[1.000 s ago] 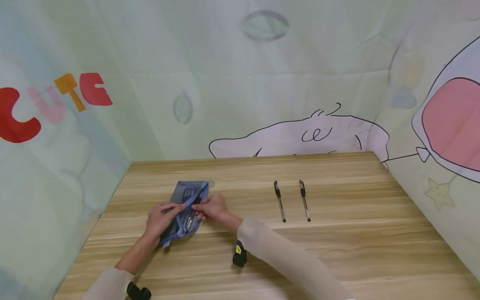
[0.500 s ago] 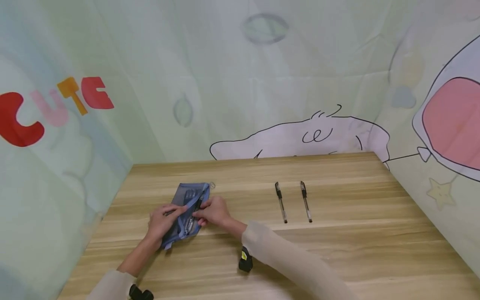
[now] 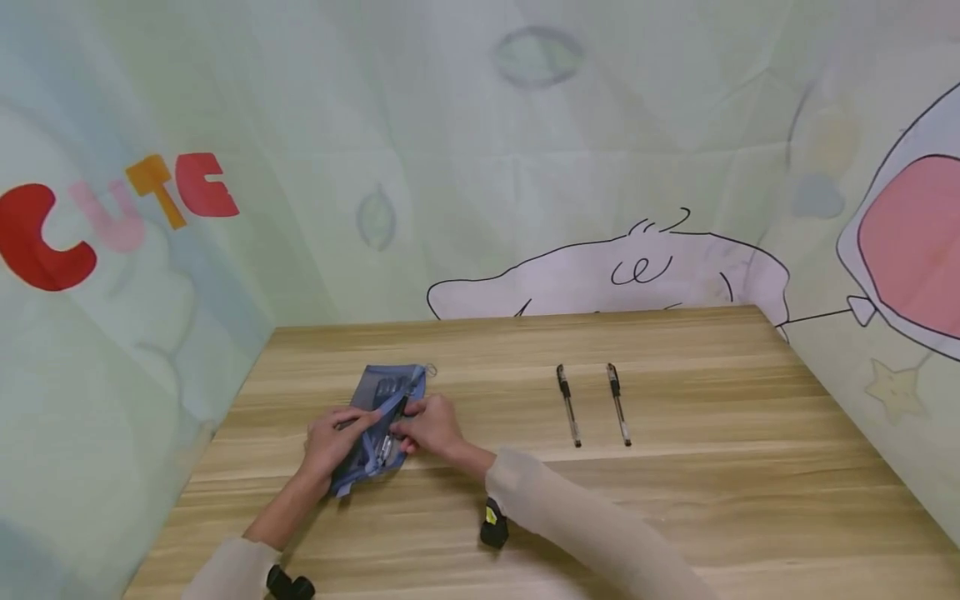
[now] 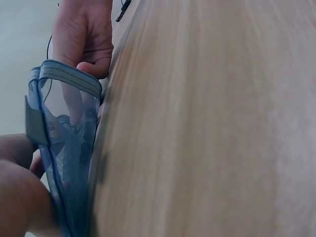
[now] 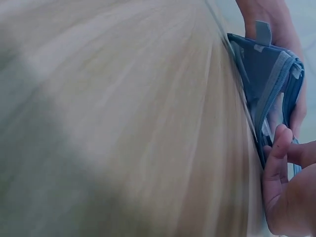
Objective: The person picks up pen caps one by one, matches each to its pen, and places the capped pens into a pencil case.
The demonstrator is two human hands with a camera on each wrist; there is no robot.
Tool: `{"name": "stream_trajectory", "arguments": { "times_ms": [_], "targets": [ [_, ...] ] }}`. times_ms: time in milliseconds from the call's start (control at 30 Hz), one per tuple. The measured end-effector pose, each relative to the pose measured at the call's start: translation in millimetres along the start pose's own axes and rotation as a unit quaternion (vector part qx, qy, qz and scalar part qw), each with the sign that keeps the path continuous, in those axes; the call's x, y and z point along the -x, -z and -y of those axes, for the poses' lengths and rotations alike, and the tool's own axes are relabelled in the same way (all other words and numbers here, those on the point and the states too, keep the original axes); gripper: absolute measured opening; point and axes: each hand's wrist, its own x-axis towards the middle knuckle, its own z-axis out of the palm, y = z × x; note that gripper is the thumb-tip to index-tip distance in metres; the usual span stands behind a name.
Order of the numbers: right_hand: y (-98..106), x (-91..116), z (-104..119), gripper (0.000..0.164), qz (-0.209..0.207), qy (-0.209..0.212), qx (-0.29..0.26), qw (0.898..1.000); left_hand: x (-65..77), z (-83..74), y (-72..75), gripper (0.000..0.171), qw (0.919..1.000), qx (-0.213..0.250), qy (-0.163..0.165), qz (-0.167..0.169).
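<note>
A blue mesh pencil case [image 3: 367, 392] lies at an angle on the left of the table, its zipped mouth gaping on the right side. Through the mesh show pens [image 3: 386, 450] and a dark grey shape. My left hand [image 3: 330, 442] grips the case from the left, thumb on the zipper band. My right hand [image 3: 433, 429] is at the mouth, its fingertips partly inside; in the right wrist view curled fingers [image 5: 279, 155] sit right at the rim. I cannot tell if they pinch a pen or the mesh.
Two black-capped pens [image 3: 568, 406] [image 3: 618, 406] lie side by side, right of the case, on the wooden table [image 3: 675, 500]. A printed cloth backdrop [image 3: 450, 150] rises behind the table and along both sides.
The whole head view has shifted slightly. Both hands keep their places on the pencil case, with the right fingertips moving only a little at its mouth.
</note>
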Motion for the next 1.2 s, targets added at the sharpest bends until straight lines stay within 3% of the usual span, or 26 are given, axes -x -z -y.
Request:
{"name": "stream_trajectory", "arguments": {
  "times_ms": [300, 533, 733, 1067, 1200],
  "targets": [
    [38, 7, 5, 0.028, 0.038, 0.005, -0.005, 0.999, -1.0, 0.7, 1.3, 0.047, 0.9999, -0.005, 0.009, 0.006],
    [78, 12, 8, 0.026, 0.043, -0.034, -0.035, 0.998, -2.1, -0.1, 2.7, 0.048, 0.9999, -0.007, 0.01, 0.008],
    [117, 23, 11, 0.026, 0.035, -0.052, -0.005, 0.998, 0.5, -0.9, 2.1, 0.052, 0.9997, -0.012, 0.015, 0.017],
    [183, 40, 19, 0.027, -0.015, -0.08, 0.085, 0.993, -1.5, 1.7, 5.9, 0.051, 0.9992, -0.011, 0.017, 0.035],
    [211, 45, 19, 0.031, -0.016, -0.092, 0.083, 0.992, -4.2, 0.1, 7.0, 0.052, 0.9989, -0.008, 0.02, 0.042]
  ]
}}
